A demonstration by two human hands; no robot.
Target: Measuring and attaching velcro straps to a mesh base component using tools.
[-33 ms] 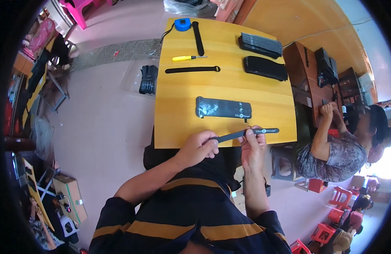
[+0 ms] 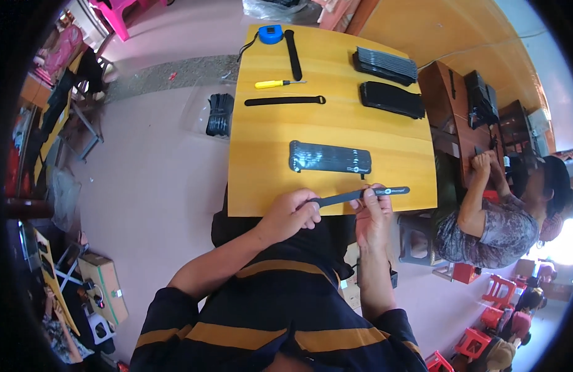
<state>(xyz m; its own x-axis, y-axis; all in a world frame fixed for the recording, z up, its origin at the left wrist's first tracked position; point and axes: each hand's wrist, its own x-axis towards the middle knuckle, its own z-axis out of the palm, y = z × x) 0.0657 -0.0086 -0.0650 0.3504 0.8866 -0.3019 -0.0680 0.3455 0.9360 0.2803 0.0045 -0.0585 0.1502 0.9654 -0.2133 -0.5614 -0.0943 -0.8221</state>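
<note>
A black hook-and-loop strap (image 2: 343, 198) with pale print near its rounded end stretches between my hands over the table's near edge. My left hand (image 2: 291, 216) pinches one end between thumb and fingers. Toward the printed end, my right hand (image 2: 372, 216) grips it with the thumb on top. Just beyond lies a row of black straps (image 2: 330, 158) side by side, shiny as if in clear film. Farther off, two single black straps (image 2: 285, 101) lie on the wood. Two stacks of black straps (image 2: 392, 100) sit at the far right.
The yellow wooden table (image 2: 261, 186) also holds a yellow-handled screwdriver (image 2: 273, 84) and a blue tape measure (image 2: 271, 35). Left of it, a clear bag of black straps (image 2: 219, 115) rests low. To the right, another person (image 2: 497, 223) works at a brown table (image 2: 446, 93).
The view has shifted very slightly, so the table sits a little farther right. My hands keep their hold on the strap, almost unmoved.
</note>
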